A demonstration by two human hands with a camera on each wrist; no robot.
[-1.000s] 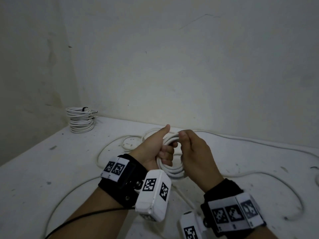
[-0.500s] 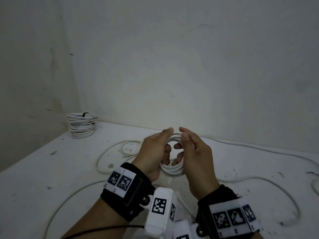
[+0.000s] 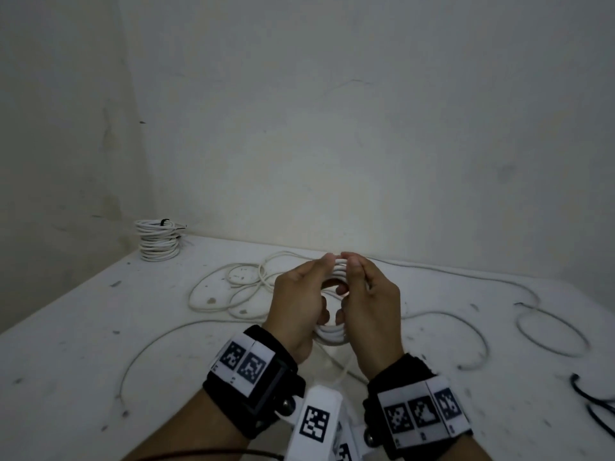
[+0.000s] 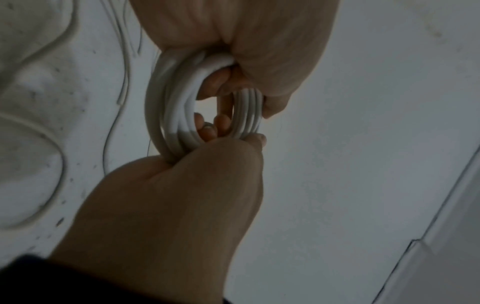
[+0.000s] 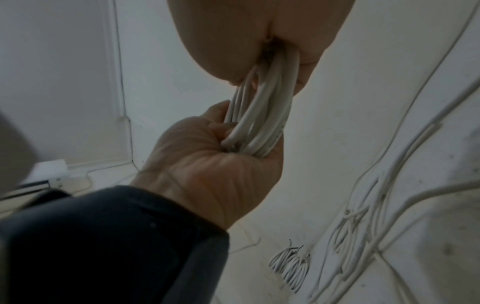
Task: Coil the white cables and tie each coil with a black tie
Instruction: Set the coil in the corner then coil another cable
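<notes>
The coil (image 3: 334,336) is held upright above the table (image 3: 83,344), gripped on opposite sides by the left hand (image 3: 298,309) and the right hand (image 3: 369,311), fingers curled round its turns. Its tail (image 3: 342,369) is trailed down to the table. No tie is held; if one grip is loosened to fetch a tie, the turns could be sprung apart. Tied coils (image 3: 158,241) are stacked in the corner.
</notes>
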